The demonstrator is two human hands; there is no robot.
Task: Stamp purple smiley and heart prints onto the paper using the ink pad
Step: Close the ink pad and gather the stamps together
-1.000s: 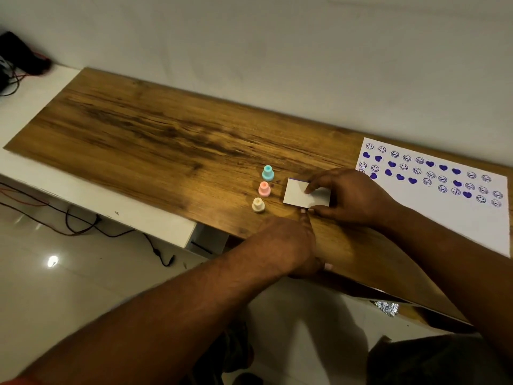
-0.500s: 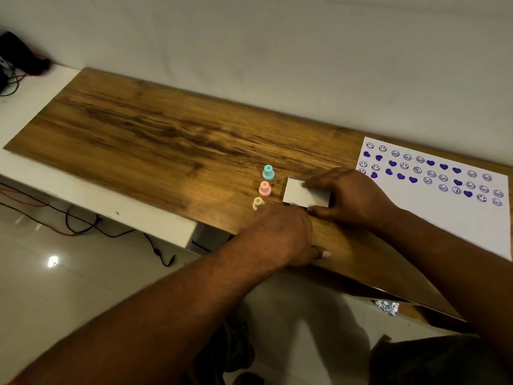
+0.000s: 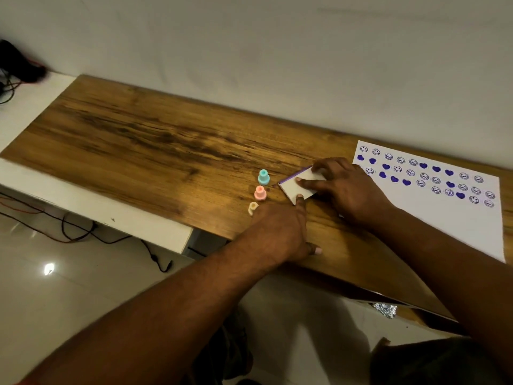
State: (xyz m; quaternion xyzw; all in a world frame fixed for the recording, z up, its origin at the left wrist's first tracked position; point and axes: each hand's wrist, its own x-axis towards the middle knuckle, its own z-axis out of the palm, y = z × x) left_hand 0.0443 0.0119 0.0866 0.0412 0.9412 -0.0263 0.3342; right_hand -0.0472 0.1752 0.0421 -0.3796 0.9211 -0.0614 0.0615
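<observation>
The right hand [image 3: 347, 190] lies over the ink pad [image 3: 290, 191], with fingers curled across its white top and far edge, gripping it. The thumb is hidden. The left hand [image 3: 280, 232] reaches in from the near side with its index finger extended straight, the tip touching the near edge of the ink pad. Its thumb points back toward the counter edge and its other fingers are out of sight. The ink pad sits on the wooden counter [image 3: 152, 151], and a thin purple strip shows along its left edge. Just to its left, three small stamps stand upright in a short row: a teal stamp [image 3: 263, 177] farthest, a pink stamp [image 3: 260, 193] in the middle and a cream stamp [image 3: 253, 208] nearest, partly covered by the left hand. To the right of the right hand, the paper [image 3: 444, 223] lies flat on the counter, its far half carrying rows of purple smiley and heart prints [image 3: 423, 176]. Cables [image 3: 69, 232] lie on the floor at left.
</observation>
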